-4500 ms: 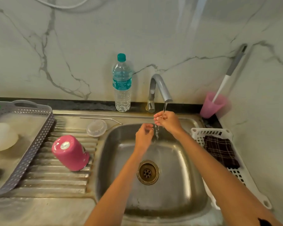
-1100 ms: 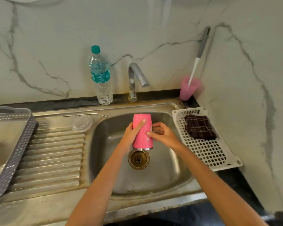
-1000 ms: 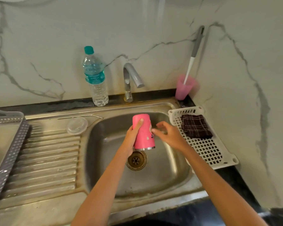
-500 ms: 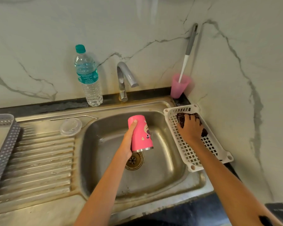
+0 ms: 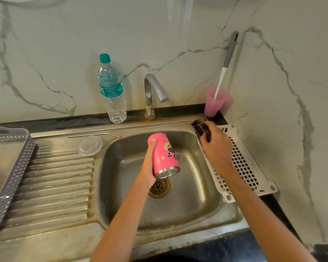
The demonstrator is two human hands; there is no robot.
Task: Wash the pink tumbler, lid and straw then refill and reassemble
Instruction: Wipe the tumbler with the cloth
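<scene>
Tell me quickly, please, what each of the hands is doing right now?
Left hand: grips the pink tumbler, mouth down over the sink.
Right hand: holds the dark cloth.

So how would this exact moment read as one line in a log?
left hand: holds pink tumbler mouth-down over sink | right hand: grips dark cloth at white tray | lid, straw: on drainboard
</scene>
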